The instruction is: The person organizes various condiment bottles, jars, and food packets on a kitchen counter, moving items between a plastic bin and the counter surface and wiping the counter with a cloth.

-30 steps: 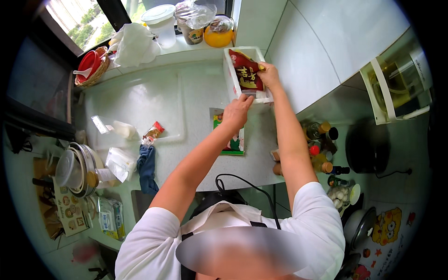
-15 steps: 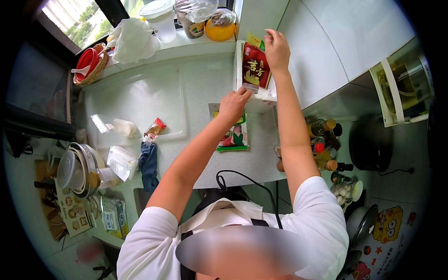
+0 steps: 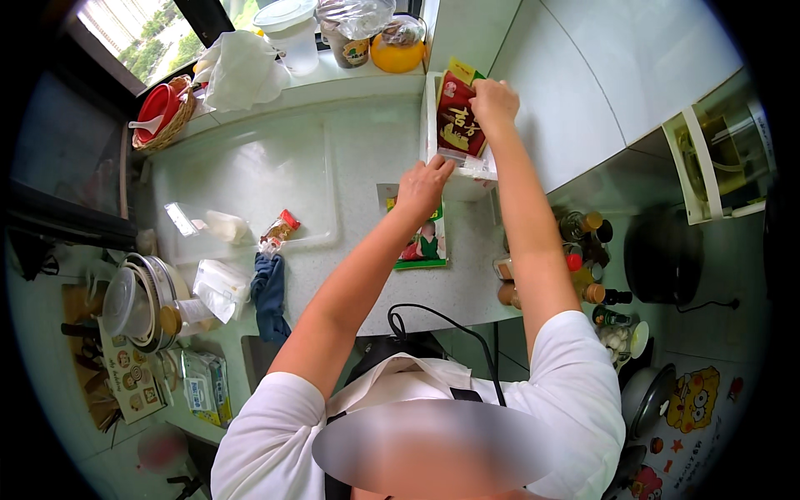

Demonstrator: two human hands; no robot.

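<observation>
A white open-topped box (image 3: 477,188) stands in the counter's far right corner. In it a red packet (image 3: 455,117) with gold lettering leans, and a yellow-green packet (image 3: 462,70) shows behind its top. My right hand (image 3: 497,102) is closed at the red packet's right edge; its fingertips are partly hidden. My left hand (image 3: 423,182) has its fingers curled on the box's near rim, beside some clear plastic (image 3: 463,159). Below the left hand a green-edged packet (image 3: 427,243) lies flat on the counter, partly covered by that hand and wrist.
A clear mat (image 3: 275,158) covers the counter's left part, with a small red-ended packet (image 3: 279,231) on it. Near it hangs a blue cloth (image 3: 268,296). Bottles (image 3: 583,223) crowd the right. Tubs (image 3: 292,37) line the sill. A black cable (image 3: 442,311) crosses the front edge.
My right hand has come down a little toward me, from beside the yellow-green packet to the red packet's edge. More of the yellow-green packet shows. My left hand stays at the box's near rim.
</observation>
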